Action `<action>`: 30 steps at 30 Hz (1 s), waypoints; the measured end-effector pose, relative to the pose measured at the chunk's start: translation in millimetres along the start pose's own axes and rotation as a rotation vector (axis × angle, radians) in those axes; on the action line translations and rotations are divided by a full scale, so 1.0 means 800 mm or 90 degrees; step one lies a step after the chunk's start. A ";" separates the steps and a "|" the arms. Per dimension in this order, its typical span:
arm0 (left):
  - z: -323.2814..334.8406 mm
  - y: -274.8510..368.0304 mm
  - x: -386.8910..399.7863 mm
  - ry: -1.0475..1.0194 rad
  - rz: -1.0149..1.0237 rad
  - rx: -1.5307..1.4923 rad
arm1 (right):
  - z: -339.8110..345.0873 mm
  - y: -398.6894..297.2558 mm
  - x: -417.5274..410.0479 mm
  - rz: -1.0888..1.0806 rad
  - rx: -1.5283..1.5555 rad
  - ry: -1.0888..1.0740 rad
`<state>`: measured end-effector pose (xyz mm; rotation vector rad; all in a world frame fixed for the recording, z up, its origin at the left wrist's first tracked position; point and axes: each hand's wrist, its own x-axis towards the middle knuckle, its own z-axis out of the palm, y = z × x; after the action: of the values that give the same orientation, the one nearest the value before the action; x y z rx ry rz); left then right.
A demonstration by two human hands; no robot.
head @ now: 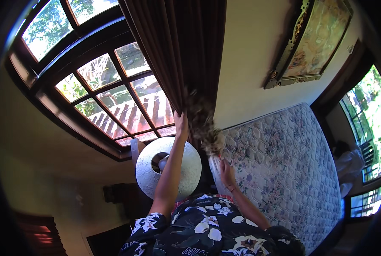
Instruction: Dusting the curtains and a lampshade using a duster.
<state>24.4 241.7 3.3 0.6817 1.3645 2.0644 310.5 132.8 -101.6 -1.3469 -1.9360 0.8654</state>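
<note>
My left hand (181,123) grips the edge of a long brown curtain (196,48), gathering its folds beside the window. In my right hand (227,172) is the handle end of a feather duster (209,129). The duster's feathers look blurred and lie against the lower part of the curtain, just right of my left hand. Most of the duster's handle is hidden within my fist. Below my left forearm stands a lamp with a round white textured shade (190,163), its bulb visible through the top opening.
A bare quilted floral mattress (273,166) lies to my right. Above it, a picture in an ornate frame (318,41) hangs on the wall. Dark-framed window panes (113,99) are at left. Near the far-right window (369,128) is a person in light clothing (350,163).
</note>
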 end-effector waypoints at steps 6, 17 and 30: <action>-0.002 -0.005 0.000 0.014 -0.064 -0.002 | -0.014 0.033 -0.011 0.046 -0.172 -0.173; -0.008 -0.016 0.004 -0.022 -0.215 -0.279 | 0.009 0.037 -0.014 -0.040 -0.072 0.024; 0.000 0.024 -0.006 -0.149 -0.319 -0.515 | -0.112 -0.092 0.023 -0.145 0.099 0.002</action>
<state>24.2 232.4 20.4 0.1836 0.4176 1.8181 335.7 145.2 12.4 -1.0151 -1.9311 0.8810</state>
